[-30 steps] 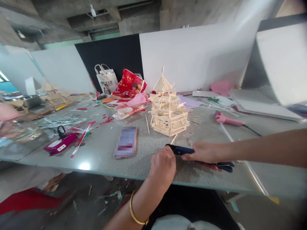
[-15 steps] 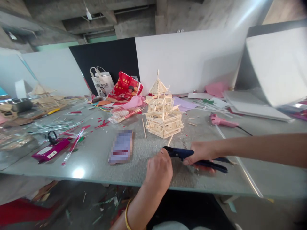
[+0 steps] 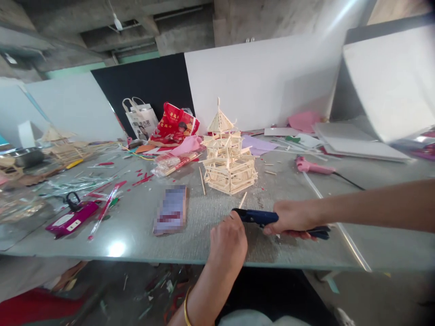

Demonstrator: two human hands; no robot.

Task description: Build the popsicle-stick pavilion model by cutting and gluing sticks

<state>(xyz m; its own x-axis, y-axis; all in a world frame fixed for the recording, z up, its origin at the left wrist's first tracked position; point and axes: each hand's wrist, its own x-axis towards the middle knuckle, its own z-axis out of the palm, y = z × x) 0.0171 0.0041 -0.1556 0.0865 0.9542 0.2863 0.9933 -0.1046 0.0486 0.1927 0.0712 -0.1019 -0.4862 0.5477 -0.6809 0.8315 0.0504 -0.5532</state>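
My right hand (image 3: pixel 294 219) is wrapped round the handles of a dark blue plier-like hand cutter (image 3: pixel 253 216), its jaws pointing left. Those handles are squeezed together. Right at the jaws, my left hand (image 3: pixel 228 235) is closed, its fingertips touching the cutter's head. A thin wooden stick (image 3: pixel 243 199) sticks out beyond the jaws; its near end is hidden behind the cutter and my fingers. Just past it stands a tiered pagoda model (image 3: pixel 231 167) built of wooden sticks, upright on the table. Another loose wooden stick (image 3: pixel 202 180) lies to the left of the model.
A phone (image 3: pixel 170 210) lies left of my hands, and a purple power strip (image 3: pixel 72 219) farther left. To the right are a pink glue gun (image 3: pixel 314 166) with its cord and a clear strip (image 3: pixel 350 244). Red bag (image 3: pixel 173 127), paper and boards line the back.
The cutter's handles have closed together in my right hand. My left hand stays at the jaws, and the camera view has shifted slightly.
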